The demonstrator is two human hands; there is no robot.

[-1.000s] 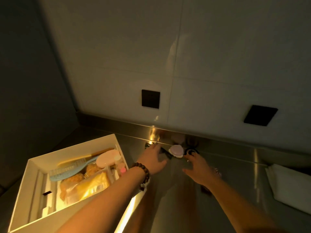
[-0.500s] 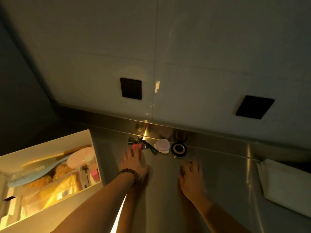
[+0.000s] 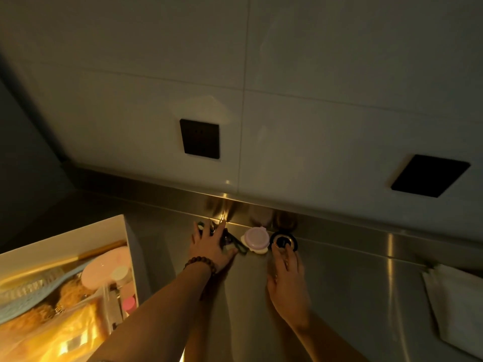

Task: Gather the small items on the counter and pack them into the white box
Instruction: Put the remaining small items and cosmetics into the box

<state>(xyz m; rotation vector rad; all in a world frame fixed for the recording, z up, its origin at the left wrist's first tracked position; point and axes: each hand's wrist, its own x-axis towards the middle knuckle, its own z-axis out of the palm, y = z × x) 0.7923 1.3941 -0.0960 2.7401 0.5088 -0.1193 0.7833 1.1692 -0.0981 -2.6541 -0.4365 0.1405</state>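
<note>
The left hand (image 3: 209,248) lies flat on dark clips (image 3: 232,241) beside the light, slick pink tub (image 3: 255,239) (grip its rim); the right hand (image 3: 286,280) reaches open

Left hand (image 3: 209,246) flat, fingers spread, right hand (image 3: 286,280) reaching forward

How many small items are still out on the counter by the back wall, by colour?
Pink-lidded round container: 1
Black round item: 1
Dark green pieces under the left hand, too cluttered to split: at least 1
Total: at least 3. The right hand reaches for the black one.
</note>
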